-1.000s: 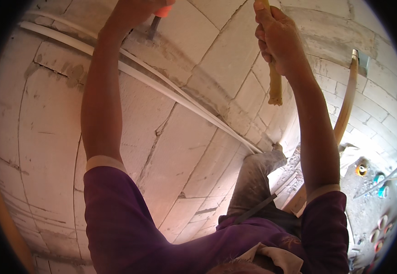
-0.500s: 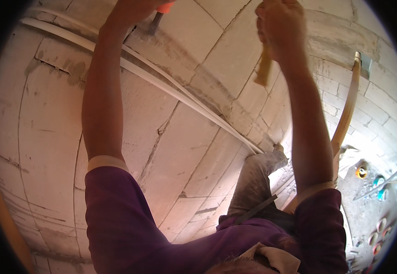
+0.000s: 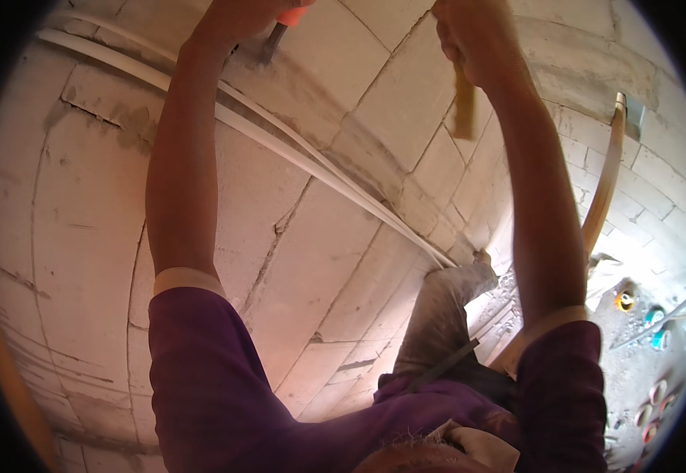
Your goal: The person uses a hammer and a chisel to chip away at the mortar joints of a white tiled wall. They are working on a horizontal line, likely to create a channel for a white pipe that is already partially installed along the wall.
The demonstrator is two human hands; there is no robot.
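Note:
At the upper left edge, my left hand is closed around the orange handle of a chisel. The chisel's dark metal shank slants down beside the pale block wall; whether its tip touches the wall I cannot tell. My right hand, at the top right of centre, grips a wooden tool handle. The handle's lower end hangs below my fist, slightly blurred, and the tool's head is out of view. Both arms are raised, and the picture's top edge cuts off part of each hand.
Long white conduits run diagonally across the wall, passing behind my left forearm. A curved wooden strip stands at the right. On the dusty floor lie an orange-yellow roll, teal round items and debris. My trousered leg is below.
My right hand has moved a little upward, and the wooden handle hangs more upright, its lower end swung to the right. My left arm and the chisel have shifted slightly right.

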